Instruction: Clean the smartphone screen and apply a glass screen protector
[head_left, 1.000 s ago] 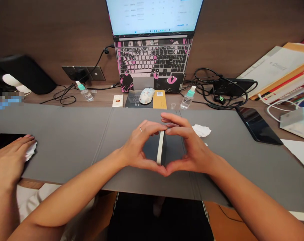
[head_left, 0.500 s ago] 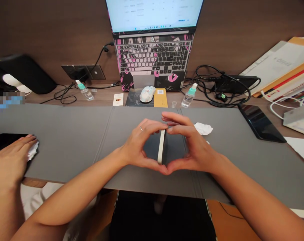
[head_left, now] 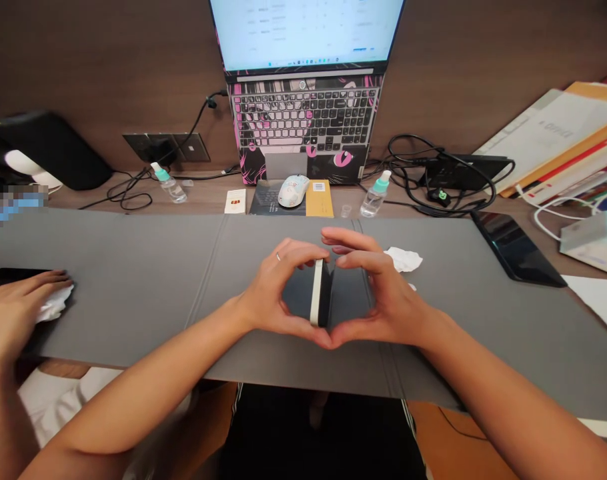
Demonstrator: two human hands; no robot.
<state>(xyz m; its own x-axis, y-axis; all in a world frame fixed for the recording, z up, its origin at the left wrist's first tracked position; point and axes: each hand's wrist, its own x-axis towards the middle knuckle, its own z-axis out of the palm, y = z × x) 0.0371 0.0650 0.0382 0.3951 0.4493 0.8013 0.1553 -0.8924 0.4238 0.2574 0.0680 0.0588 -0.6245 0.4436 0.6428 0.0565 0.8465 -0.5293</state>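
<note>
one white-edged phone (head_left: 316,293) in left hand (head_left: 266,293), right hand (head_left: 391,300) beside, cover (head_left: 546,133) reading "office"

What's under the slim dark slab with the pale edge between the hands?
The grey desk mat shows on both sides of the slim dark slab. Directly beneath, the slab covers the view: contact with the mat, or anything lying there, can't be made out.

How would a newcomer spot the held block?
Find the open laptop, then the gray mat before it. Over that, the wearer's left hand grips a slim block. Its pale edge sets it apart from the flat black device at right.
</note>
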